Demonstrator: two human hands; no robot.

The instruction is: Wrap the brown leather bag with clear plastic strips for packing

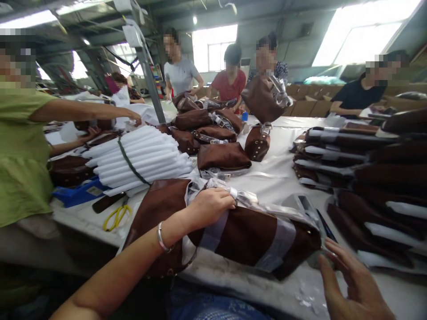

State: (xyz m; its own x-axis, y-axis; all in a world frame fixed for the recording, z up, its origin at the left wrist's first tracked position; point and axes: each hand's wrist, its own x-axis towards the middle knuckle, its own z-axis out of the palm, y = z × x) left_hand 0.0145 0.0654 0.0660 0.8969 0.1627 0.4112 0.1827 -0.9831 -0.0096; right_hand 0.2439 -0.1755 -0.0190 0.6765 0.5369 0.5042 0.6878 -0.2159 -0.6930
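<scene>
A brown leather handbag (248, 235) lies along the table's near edge, with strips of clear film around its body. Its strap (245, 196), wrapped in clear plastic, runs along the top. My left hand (213, 205), with a bangle at the wrist, is closed over this wrapped strap; the fingertips are partly hidden. Off the bag's right end is my right hand (350, 280), thumb and fingers apart, nothing visible between them. Whether its fingertips touch the bag, I cannot tell. Another brown bag (163, 200) lies under my left forearm.
Strapped white paper rolls (140, 155), a blue tray (82, 191) and yellow-handled scissors (116, 217) lie left. More brown bags (223, 158) are heaped ahead. Stacked bags (333, 155) stand right. A person in green (23, 146) reaches in from the left; several others work across the table.
</scene>
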